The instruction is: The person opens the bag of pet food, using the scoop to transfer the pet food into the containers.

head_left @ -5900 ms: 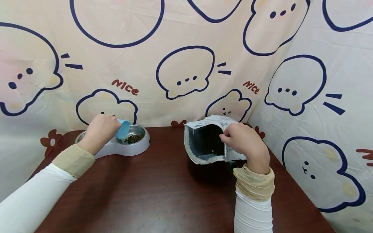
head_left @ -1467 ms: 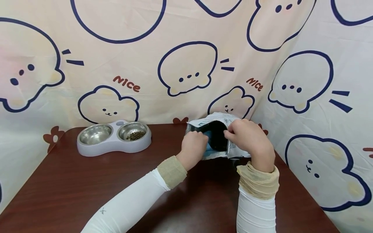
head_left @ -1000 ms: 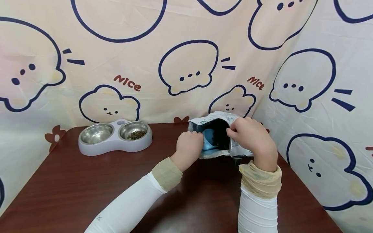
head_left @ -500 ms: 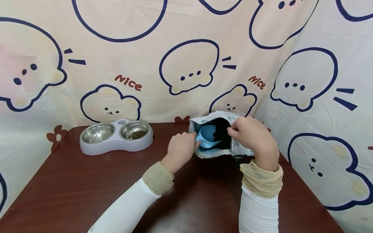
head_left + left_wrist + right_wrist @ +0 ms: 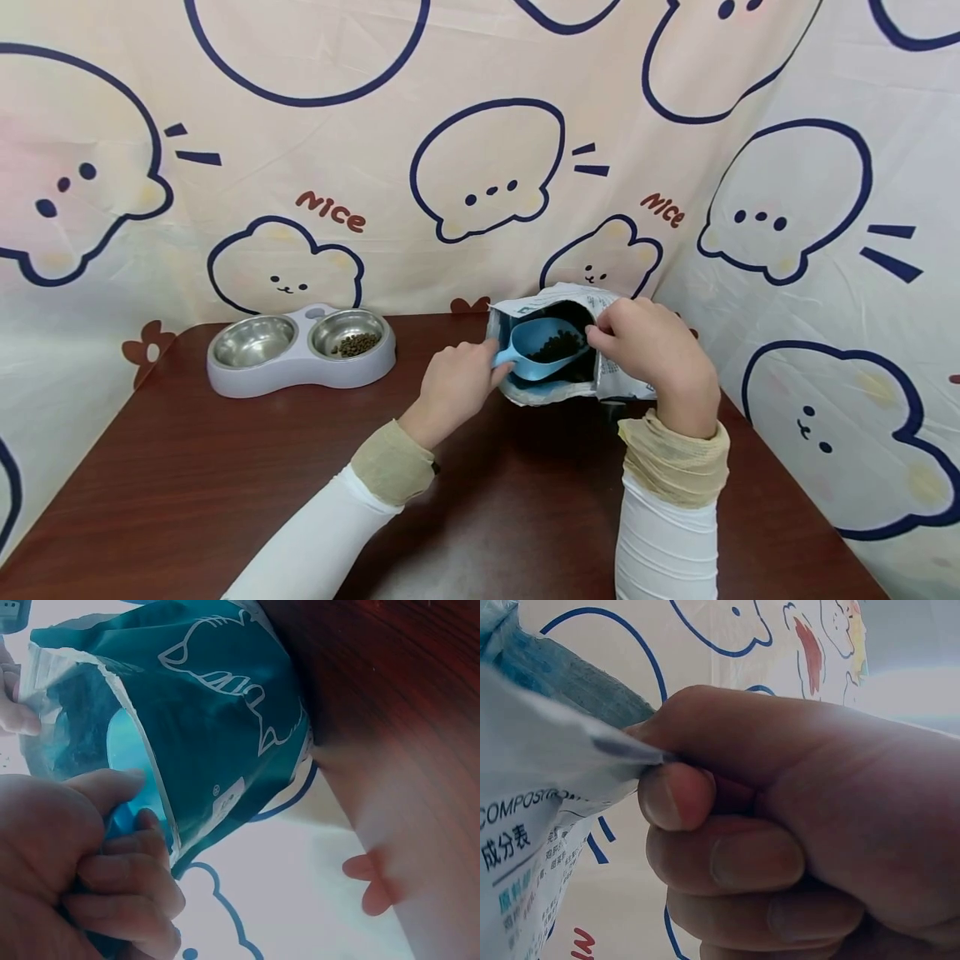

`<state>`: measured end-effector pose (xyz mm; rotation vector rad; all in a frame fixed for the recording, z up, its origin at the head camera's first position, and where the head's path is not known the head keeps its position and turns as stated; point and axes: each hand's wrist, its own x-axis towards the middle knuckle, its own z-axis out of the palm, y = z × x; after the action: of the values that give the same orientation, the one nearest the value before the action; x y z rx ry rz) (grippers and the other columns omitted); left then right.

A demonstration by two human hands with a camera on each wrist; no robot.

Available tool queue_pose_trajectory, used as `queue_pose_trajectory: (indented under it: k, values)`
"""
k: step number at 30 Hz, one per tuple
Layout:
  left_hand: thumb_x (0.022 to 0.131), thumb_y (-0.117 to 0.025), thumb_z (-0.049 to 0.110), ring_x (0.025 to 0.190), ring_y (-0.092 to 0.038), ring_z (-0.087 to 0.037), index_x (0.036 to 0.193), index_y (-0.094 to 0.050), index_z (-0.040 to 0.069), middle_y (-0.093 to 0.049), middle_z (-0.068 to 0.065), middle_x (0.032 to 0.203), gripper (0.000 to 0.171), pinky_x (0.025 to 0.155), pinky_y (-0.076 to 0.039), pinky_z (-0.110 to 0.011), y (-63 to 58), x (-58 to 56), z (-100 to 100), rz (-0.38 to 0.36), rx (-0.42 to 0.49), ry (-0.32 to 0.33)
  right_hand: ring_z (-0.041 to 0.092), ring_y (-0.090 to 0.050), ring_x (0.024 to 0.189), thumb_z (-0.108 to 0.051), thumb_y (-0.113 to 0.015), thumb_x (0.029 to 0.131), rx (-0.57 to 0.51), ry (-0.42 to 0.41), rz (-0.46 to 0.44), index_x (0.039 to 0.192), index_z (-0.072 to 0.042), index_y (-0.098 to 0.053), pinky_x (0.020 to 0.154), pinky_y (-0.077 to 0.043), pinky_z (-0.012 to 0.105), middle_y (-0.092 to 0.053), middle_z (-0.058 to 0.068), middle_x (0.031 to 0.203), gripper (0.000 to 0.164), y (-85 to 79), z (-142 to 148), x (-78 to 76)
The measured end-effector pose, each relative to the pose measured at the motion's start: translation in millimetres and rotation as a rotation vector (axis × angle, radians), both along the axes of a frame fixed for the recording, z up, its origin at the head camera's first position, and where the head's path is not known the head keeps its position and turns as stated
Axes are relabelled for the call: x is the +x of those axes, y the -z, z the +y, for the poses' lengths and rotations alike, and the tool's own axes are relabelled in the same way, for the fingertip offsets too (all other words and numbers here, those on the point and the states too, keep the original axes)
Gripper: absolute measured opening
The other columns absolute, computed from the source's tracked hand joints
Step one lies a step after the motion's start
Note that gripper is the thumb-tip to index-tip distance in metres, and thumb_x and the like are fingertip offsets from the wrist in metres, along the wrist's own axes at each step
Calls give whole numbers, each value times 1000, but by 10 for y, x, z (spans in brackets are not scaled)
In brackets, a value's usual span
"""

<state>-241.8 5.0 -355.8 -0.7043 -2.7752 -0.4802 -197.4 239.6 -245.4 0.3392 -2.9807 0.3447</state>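
Note:
My left hand (image 5: 459, 387) grips the handle of a light blue scoop (image 5: 536, 337) at the mouth of a pet food bag (image 5: 517, 396). Brown kibble (image 5: 561, 345) lies in the scoop's bowl, which sits inside the bag's opening. My right hand (image 5: 660, 358) pinches the right edge of that opening between thumb and forefinger, as the right wrist view shows up close. In the left wrist view the bag's teal side (image 5: 217, 712) bears a white cat outline, and curled fingers (image 5: 127, 870) wrap the scoop handle. The bag's depths are dark.
A double pet bowl (image 5: 300, 377) stands at the back left of the dark brown table (image 5: 225, 467). Its right steel dish holds some kibble (image 5: 356, 344); the left dish (image 5: 255, 342) shows bare metal. A printed cloth (image 5: 480, 275) hangs behind and to the right.
The left hand came from the bowl to the bag and dipped the scoop in. It has since drawn back leftward, bringing the kibble-filled scoop into view. The right hand keeps pinching the bag's edge.

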Motion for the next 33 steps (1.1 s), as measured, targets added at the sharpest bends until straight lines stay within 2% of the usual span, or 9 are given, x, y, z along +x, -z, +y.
queue_pose_trajectory:
  k: [7, 17, 26, 33]
  values:
    - [101, -65, 41, 52, -48, -15, 98, -63, 13, -49, 0, 63, 27, 47, -37, -26, -5, 36, -172, -60, 89, 45, 18, -44, 51, -17, -56, 100, -4, -8, 2, 56, -14, -58, 51, -35, 31, -36, -2, 53, 44, -5, -11, -5]
    - [100, -66, 40, 51, -43, -13, 91, -59, 16, -44, 1, 61, 27, 47, -36, -26, -29, 106, -389, -92, 128, 60, 18, -43, 49, -19, -55, 101, 1, -3, -7, 55, -14, -54, 51, -35, 31, -36, -2, 52, 46, -13, -16, 0]
    - [99, -66, 41, 51, -43, -13, 90, -58, 17, -44, 2, 61, 28, 47, -37, -26, -144, 188, -547, -88, 127, 63, 17, -41, 48, -17, -55, 100, -1, -2, -5, 53, -15, -51, 50, -33, 31, -35, -3, 51, 47, 5, -17, 0]
    - [100, -66, 40, 51, -40, -11, 85, -56, 17, -40, 4, 60, 29, 50, -37, -28, -261, 216, -837, -102, 135, 99, 17, -41, 48, -17, -54, 100, -4, 2, -10, 54, -15, -51, 50, -34, 31, -35, -3, 52, 47, -4, -26, -4]
